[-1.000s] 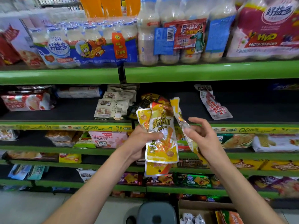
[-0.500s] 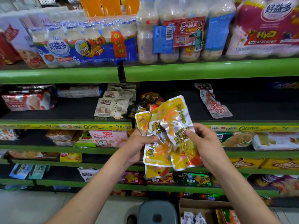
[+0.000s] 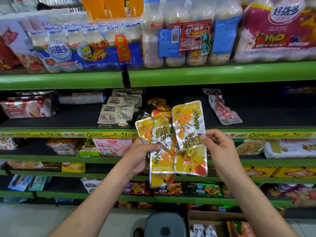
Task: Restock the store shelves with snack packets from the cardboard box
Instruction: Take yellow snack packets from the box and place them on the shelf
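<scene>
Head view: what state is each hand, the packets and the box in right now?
left hand: grips a fan of yellow snack packets, held upright
right hand: pinches the front packet, printed face to camera
cardboard box: open on the floor, packets inside

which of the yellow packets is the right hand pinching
The rightmost yellow packet, frontmost in the fan; the right hand pinches its right edge. The others, behind and left, sit in the left hand.

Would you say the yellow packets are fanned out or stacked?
Fanned out: the yellow packets overlap side by side between both hands.
</scene>
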